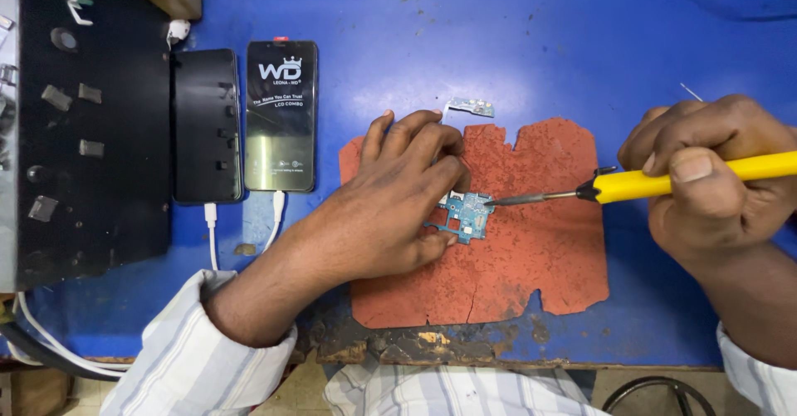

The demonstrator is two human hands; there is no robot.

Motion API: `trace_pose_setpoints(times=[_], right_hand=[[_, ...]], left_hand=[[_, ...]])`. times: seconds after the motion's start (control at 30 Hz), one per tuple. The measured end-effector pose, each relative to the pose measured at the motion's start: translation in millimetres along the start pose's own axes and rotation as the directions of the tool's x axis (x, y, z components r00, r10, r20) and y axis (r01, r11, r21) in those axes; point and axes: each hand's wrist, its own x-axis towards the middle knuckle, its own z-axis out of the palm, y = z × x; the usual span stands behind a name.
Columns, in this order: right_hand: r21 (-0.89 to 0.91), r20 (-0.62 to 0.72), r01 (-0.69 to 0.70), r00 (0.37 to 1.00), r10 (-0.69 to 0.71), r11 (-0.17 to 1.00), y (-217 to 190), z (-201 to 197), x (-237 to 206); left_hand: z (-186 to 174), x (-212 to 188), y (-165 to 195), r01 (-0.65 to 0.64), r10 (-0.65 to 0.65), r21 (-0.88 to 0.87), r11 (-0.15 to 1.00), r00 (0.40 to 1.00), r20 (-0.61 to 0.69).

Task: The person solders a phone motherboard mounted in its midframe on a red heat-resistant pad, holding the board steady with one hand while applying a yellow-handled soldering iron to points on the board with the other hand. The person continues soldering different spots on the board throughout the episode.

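Down on the blue table [531, 42], a worn red mat [531, 258] lies under a small blue circuit board [466, 215]. The left hand [390, 208] rests on the mat with its fingers curled close together, the fingertips pressing the board's left edge flat; part of the board is hidden beneath them. The right hand [714, 179] grips a yellow-handled soldering iron [664, 182] in a closed fist, thumb laid along the handle, and the iron's dark tip touches the board's right side. The handle's far end runs out of view.

Left of the mat stands a phone [281, 115] whose dark screen carries a rectangular sticker with white lettering above a shiny greenish patch. Beside it lies a black phone-sized slab [207, 125]; both have white cables [274, 217] plugged in below. A second, smaller board piece [470, 106] sits just above the mat. At far left a black box [91, 134] holds small grey bits too unclear to identify.
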Motion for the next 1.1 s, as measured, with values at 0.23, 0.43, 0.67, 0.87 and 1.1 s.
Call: trace_pose_setpoints(times=[0.23,0.43,0.67,0.87,1.1], right_hand=[[-0.005,0.009,-0.011,1.0,0.011,1.0,1.6,-1.4,-0.4],[0.014,0.007,-0.041,0.999,0.041,0.999,-1.0,-0.3,-1.8],[-0.031,-0.009,-0.033,0.999,0.033,0.999,-3.2,2.5,2.0],[-0.016,-0.026,-0.002,1.0,0.002,1.0,-1.5,2.9,2.6],[-0.021,-0.034,-0.018,0.999,0.017,1.0,0.7,1.5,3.4]], left_hand=[[0.0,0.1,-0.2,0.011,-0.011,0.011,1.0,1.0,0.018],[0.6,0.8,0.1,0.015,-0.015,0.002,1.0,1.0,0.019],[1.2,0.6,-0.9,0.013,-0.013,0.005,1.0,1.0,0.013],[0.7,0.9,-0.6,0.018,-0.018,0.012,1.0,1.0,0.023],[0.0,0.2,0.1,0.021,-0.021,0.009,1.0,1.0,0.017]])
